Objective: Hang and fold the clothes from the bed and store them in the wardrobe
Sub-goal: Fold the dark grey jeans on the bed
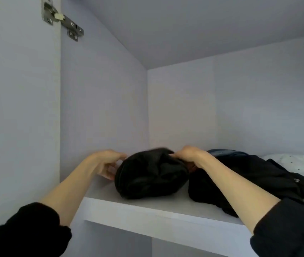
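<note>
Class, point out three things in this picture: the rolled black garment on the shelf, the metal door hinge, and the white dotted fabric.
Rolled black garment (pixel 150 175): head view, front of the bundle.
Metal door hinge (pixel 62 18): head view, its arm.
White dotted fabric (pixel 299 163): head view, top surface.

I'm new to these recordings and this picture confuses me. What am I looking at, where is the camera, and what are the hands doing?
There is no machine here: the camera sits on a person's head, looking into an open wardrobe at its shelf. Both bare arms reach in. The left hand, fingers loosely spread, touches the left side of a black bundle of folded cloth. The right hand pinches the bundle's top. To the right lie more dark clothes, something blue behind them, and a white dotted fabric. A metal hinge shows top left.
</note>
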Tool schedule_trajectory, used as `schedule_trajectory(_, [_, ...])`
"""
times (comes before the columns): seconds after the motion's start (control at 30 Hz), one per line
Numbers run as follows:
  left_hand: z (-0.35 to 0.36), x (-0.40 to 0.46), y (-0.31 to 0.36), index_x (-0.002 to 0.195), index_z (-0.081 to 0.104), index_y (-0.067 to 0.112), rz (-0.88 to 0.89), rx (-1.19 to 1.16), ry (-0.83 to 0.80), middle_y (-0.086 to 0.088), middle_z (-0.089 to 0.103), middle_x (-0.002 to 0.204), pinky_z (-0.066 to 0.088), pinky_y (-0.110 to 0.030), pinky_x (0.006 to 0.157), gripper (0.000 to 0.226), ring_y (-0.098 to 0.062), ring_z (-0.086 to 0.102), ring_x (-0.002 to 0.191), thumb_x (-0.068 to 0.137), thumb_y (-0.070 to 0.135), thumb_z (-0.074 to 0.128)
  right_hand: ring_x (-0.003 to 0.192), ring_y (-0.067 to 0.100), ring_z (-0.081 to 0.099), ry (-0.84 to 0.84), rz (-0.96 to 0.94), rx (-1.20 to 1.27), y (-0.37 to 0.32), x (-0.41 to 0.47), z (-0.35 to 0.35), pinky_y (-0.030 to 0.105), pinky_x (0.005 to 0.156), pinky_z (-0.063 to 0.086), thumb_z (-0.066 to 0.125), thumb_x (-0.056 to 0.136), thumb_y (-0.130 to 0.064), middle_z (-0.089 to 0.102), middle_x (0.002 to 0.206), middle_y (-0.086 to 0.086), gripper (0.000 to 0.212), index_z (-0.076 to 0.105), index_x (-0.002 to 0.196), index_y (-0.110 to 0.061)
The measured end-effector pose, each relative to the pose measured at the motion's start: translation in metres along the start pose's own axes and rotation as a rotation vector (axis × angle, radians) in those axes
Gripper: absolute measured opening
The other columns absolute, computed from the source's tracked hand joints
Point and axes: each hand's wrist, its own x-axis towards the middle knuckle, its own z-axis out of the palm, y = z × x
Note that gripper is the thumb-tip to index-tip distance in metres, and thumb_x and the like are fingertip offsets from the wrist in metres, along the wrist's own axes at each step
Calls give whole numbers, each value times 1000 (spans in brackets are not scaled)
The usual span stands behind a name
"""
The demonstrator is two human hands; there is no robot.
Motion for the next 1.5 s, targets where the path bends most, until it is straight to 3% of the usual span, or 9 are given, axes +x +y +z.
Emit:
schedule_trajectory(0.13, [20,-29,32,139,43,31,297,175,-151,14,43,134,25,-38,111,54,-9,37,126,94,59,33,52,17,52,-27,-1,-253,4,13,-9,22,51,41,52,93,-19,56,62,6,29,54,65,-9])
schedule_trajectory(0.27, [50,-61,58,139,42,34,570,511,-268,22,39,138,20,-16,99,60,-1,30,133,89,64,27,71,10,56,-42,-62,-232,4,10,-26,24,63,40,53,94,-34,63,77,-5,27,65,77,-18])
schedule_trajectory(0.43, [56,-61,59,130,52,40,474,791,-199,9,48,140,27,-19,93,43,-15,43,128,90,56,47,121,24,49,63,-82,-571,19,8,-32,27,97,35,38,99,-40,53,133,10,47,58,124,-5])
schedule_trajectory(0.6, [52,-51,63,137,44,37,466,1007,-136,5,45,144,28,-24,103,43,-17,41,130,94,40,48,136,21,35,-51,-4,-714,45,10,-29,30,112,25,34,100,-43,36,150,5,51,43,141,-14])
schedule_trajectory(0.9, [38,0,26,138,37,46,286,1125,149,-1,43,144,35,-40,108,44,-26,39,130,99,26,37,135,24,36,-45,5,-658,56,20,-25,30,111,26,33,101,-41,37,149,6,50,41,142,-12])
schedule_trajectory(1.1, [30,-5,46,140,40,36,295,1274,-62,4,40,147,28,-29,109,44,-20,39,133,99,23,39,122,28,49,117,-66,-905,42,41,-31,30,96,39,44,97,-38,51,136,11,46,51,132,-9])
schedule_trajectory(1.23, [43,-9,51,139,44,27,487,923,-78,1,37,149,18,-18,109,51,-16,33,137,94,5,34,136,28,34,88,-180,-998,31,78,-19,36,110,31,43,97,-24,32,151,10,53,27,148,-17])
schedule_trajectory(1.4, [68,5,34,141,24,52,484,1146,-82,14,17,156,12,-48,115,59,-17,13,145,86,68,38,126,29,45,-164,-201,-1030,25,112,1,37,105,37,41,97,-17,44,142,9,48,34,145,-21])
schedule_trajectory(1.5, [72,10,25,141,16,56,474,1238,-23,13,8,158,6,-62,111,66,-20,2,146,82,68,45,125,26,44,-210,-178,-1056,18,119,2,31,103,36,39,100,-21,45,141,9,43,39,143,-20])
